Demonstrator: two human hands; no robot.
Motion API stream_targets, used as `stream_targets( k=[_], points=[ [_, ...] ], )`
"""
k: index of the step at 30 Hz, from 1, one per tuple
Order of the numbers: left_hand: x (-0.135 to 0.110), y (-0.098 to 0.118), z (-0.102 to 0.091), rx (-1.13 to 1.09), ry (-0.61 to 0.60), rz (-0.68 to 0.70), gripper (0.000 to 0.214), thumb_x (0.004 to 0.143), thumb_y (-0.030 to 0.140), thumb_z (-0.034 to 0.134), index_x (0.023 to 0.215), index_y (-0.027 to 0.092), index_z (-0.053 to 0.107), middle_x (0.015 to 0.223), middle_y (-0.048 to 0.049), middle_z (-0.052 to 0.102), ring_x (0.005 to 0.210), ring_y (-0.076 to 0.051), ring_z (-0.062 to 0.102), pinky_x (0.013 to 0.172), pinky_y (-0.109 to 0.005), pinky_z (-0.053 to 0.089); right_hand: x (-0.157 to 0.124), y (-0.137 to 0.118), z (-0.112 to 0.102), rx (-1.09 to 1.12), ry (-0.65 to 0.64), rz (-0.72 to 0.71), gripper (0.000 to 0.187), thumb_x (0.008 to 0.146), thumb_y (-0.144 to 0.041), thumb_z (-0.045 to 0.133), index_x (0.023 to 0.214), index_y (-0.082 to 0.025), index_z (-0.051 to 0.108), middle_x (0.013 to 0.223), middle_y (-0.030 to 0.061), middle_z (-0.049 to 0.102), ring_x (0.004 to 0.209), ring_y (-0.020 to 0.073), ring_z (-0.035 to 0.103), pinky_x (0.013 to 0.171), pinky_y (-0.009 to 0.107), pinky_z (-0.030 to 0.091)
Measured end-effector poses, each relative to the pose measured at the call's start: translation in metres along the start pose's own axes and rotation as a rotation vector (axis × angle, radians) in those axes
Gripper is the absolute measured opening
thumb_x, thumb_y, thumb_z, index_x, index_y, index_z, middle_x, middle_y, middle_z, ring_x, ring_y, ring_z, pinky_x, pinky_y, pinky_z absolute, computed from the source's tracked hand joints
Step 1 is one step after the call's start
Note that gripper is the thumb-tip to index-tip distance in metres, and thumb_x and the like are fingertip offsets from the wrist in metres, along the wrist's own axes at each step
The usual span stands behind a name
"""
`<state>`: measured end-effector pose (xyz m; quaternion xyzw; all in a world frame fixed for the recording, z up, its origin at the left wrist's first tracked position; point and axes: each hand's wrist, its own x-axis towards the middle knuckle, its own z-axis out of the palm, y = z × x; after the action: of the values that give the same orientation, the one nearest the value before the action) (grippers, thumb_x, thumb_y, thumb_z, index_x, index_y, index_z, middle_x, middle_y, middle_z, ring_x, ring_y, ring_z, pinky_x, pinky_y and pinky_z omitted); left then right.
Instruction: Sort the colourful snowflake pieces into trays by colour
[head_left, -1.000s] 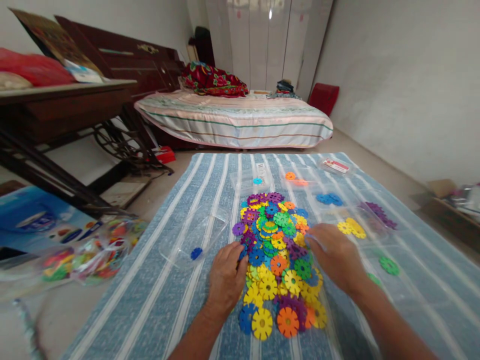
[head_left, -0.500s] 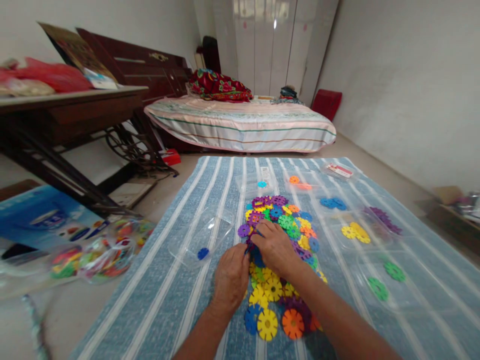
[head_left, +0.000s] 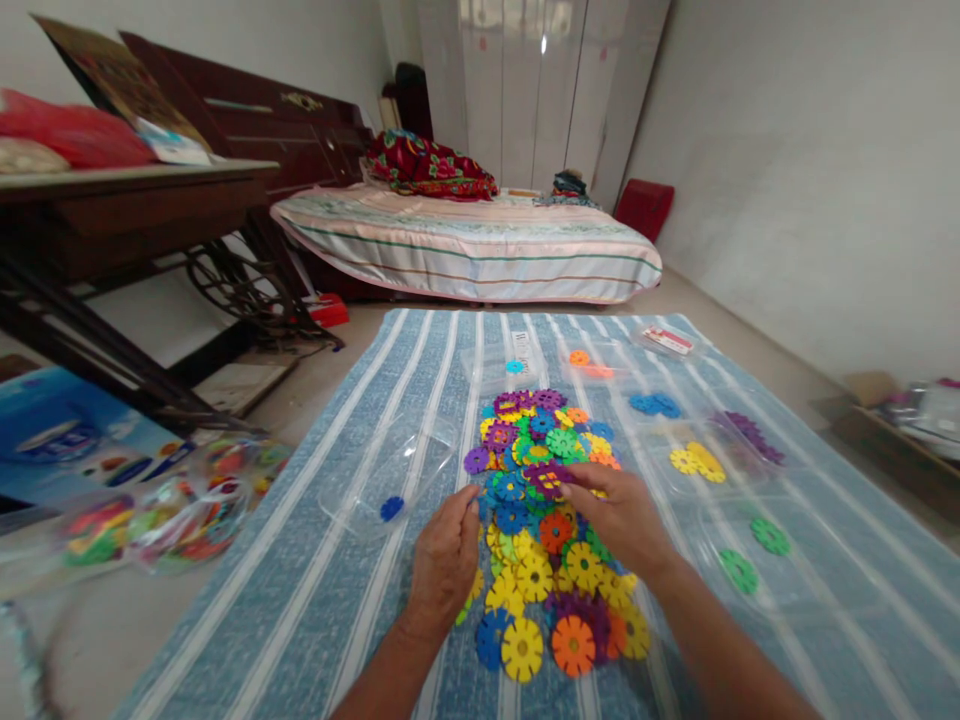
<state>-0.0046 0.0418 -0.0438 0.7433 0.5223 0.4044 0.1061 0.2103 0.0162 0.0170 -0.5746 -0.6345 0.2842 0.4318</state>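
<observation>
A heap of flat, notched plastic snowflake discs (head_left: 535, 577) in yellow, blue, purple, green and orange lies in the middle of the cloth. My left hand (head_left: 444, 555) is at the heap's left edge, thumb and fingers pressed together; whatever they hold, if anything, is hidden. Over the right side of the heap is my right hand (head_left: 626, 515), its thumb and forefinger slightly apart beside a purple disc (head_left: 549, 479). Whether they touch that disc I cannot tell. To the left, a clear plastic tray (head_left: 420, 455) has one dark blue disc (head_left: 391, 509) in it.
Clear trays stand behind and right of the heap, with light blue (head_left: 514, 367), orange (head_left: 579, 358), blue (head_left: 655, 405), yellow (head_left: 697, 462), purple (head_left: 752, 437) and green discs (head_left: 770, 536). A striped cloth (head_left: 300, 520) covers the table. Bagged colourful pieces (head_left: 187, 520) are at left.
My hands were together over the heap, fingers meeting at a dark blue piece. They have drawn apart, the right one moving rightward, uncovering more discs. The view has shifted slightly.
</observation>
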Motion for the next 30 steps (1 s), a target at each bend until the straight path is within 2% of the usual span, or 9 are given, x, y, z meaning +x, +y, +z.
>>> stream_targets(
  k=[3,6,13,15,17,19,21,25,30],
  points=[
    [0.000,-0.002,0.001,-0.004,-0.011,-0.022,0.029,0.088,0.029,0.041,0.103,0.018,0.063,0.098,-0.0058,0.071,0.087,-0.018,0.068,0.082,-0.030,0.055,-0.007,0.005,-0.016,0.113,0.071,0.108,0.024,0.081,-0.031,0.054,0.095,-0.021,0.071,0.086,0.0005,0.073,0.077,0.0177,0.066,0.068,0.029,0.053],
    [0.000,-0.004,0.001,-0.004,-0.010,-0.028,0.028,0.087,0.030,0.043,0.103,0.018,0.063,0.097,-0.0052,0.072,0.086,-0.018,0.068,0.082,-0.029,0.055,-0.009,0.019,-0.041,0.021,0.207,0.116,0.025,0.079,-0.034,0.055,0.093,-0.022,0.071,0.090,0.0020,0.073,0.083,0.0200,0.067,0.075,0.033,0.053],
    [0.003,-0.009,0.003,0.025,-0.035,-0.009,0.028,0.086,0.031,0.045,0.101,0.017,0.064,0.098,-0.0056,0.072,0.089,-0.019,0.068,0.083,-0.031,0.054,-0.004,0.064,-0.148,-0.748,0.733,0.079,0.034,0.080,-0.038,0.049,0.095,-0.017,0.071,0.085,0.0105,0.072,0.077,0.0252,0.065,0.069,0.039,0.049],
    [0.003,-0.009,0.003,0.021,-0.036,-0.017,0.027,0.086,0.031,0.045,0.101,0.018,0.064,0.098,-0.0047,0.072,0.088,-0.019,0.068,0.084,-0.031,0.054,-0.003,0.075,-0.174,-0.974,0.771,0.176,0.035,0.082,-0.038,0.046,0.095,-0.016,0.071,0.082,0.0133,0.070,0.069,0.0260,0.064,0.061,0.038,0.046],
    [0.002,-0.009,0.003,0.011,-0.038,-0.035,0.027,0.085,0.031,0.046,0.101,0.019,0.064,0.099,-0.0039,0.072,0.089,-0.018,0.068,0.084,-0.031,0.054,-0.004,0.082,-0.188,-1.124,0.733,0.246,0.035,0.082,-0.040,0.046,0.090,-0.017,0.072,0.076,0.0143,0.069,0.060,0.0248,0.061,0.052,0.035,0.041],
    [0.002,-0.008,0.003,-0.005,-0.037,-0.062,0.027,0.085,0.031,0.046,0.101,0.020,0.064,0.099,-0.0036,0.072,0.088,-0.018,0.068,0.084,-0.030,0.054,-0.008,0.086,-0.187,-1.179,0.685,0.228,0.035,0.082,-0.042,0.046,0.085,-0.019,0.072,0.073,0.0135,0.069,0.055,0.0232,0.058,0.048,0.032,0.036],
    [0.001,-0.007,0.002,-0.021,-0.044,-0.087,0.027,0.084,0.031,0.047,0.102,0.019,0.063,0.099,-0.0036,0.072,0.088,-0.018,0.068,0.083,-0.030,0.054,-0.014,0.084,-0.173,-1.136,0.675,0.153,0.036,0.083,-0.043,0.044,0.082,-0.020,0.071,0.073,0.0115,0.069,0.057,0.0229,0.060,0.048,0.032,0.038],
    [-0.002,-0.006,0.003,-0.038,-0.067,-0.117,0.027,0.084,0.031,0.047,0.103,0.019,0.063,0.101,-0.0041,0.071,0.090,-0.018,0.067,0.084,-0.030,0.053,-0.025,0.066,-0.119,-0.861,0.583,-0.074,0.034,0.086,-0.042,0.043,0.082,-0.020,0.068,0.081,0.0076,0.071,0.072,0.0219,0.066,0.064,0.033,0.049],
    [-0.004,-0.006,0.004,-0.088,-0.069,-0.148,0.028,0.085,0.031,0.048,0.105,0.018,0.061,0.103,-0.0053,0.070,0.095,-0.018,0.066,0.083,-0.030,0.053,-0.033,0.041,-0.053,-0.651,0.308,-0.272,0.022,0.088,-0.031,0.047,0.085,-0.020,0.066,0.083,0.0048,0.070,0.077,0.0174,0.065,0.073,0.030,0.050]
  ],
)
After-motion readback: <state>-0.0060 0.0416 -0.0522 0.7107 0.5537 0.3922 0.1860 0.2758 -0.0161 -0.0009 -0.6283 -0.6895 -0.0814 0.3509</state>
